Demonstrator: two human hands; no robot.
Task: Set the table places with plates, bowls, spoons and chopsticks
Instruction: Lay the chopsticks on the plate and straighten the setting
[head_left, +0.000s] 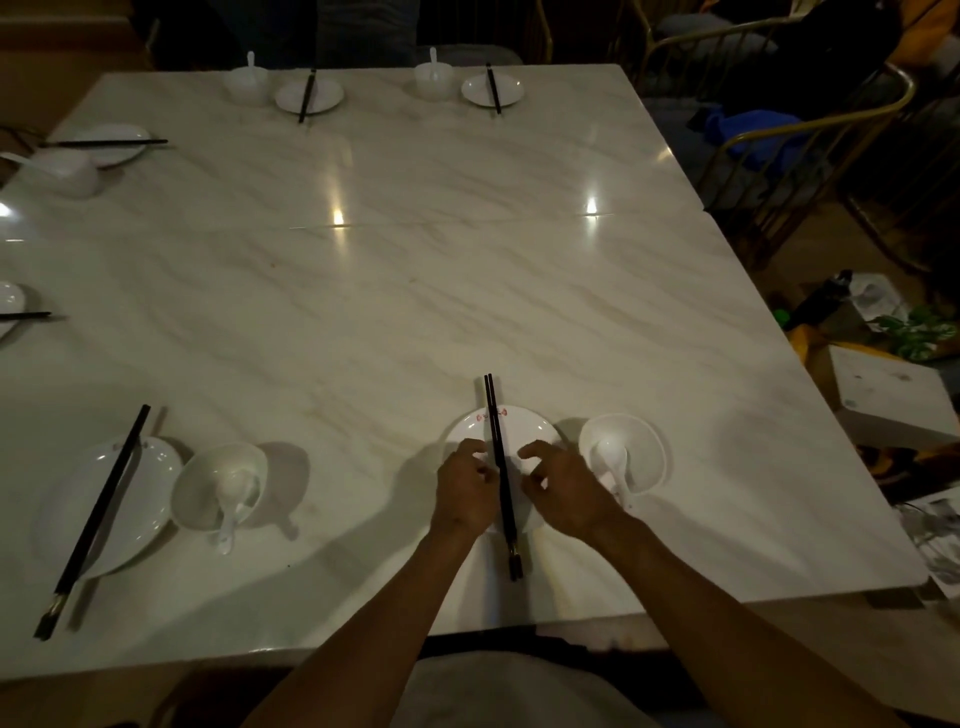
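Note:
A pair of black chopsticks (497, 447) lies across a white plate (530, 423) at the near edge of the marble table (415, 291), pointing away from me. My left hand (464, 488) sits on the plate's left side, fingertips curled against the chopsticks. On the other side hovers my right hand (566, 486), fingers spread, a small gap from the chopsticks. Neither hand closes around anything. Just right of the plate stands a white bowl (647, 441) with a white spoon (613, 465) in it.
To the near left is another plate (135, 499) with chopsticks (93, 519) and a bowl with spoon (218, 486). Two more places (309, 96) (492, 89) line the far edge, others the left edge (111, 140). Metal chairs (810, 119) and floor clutter stand to the right.

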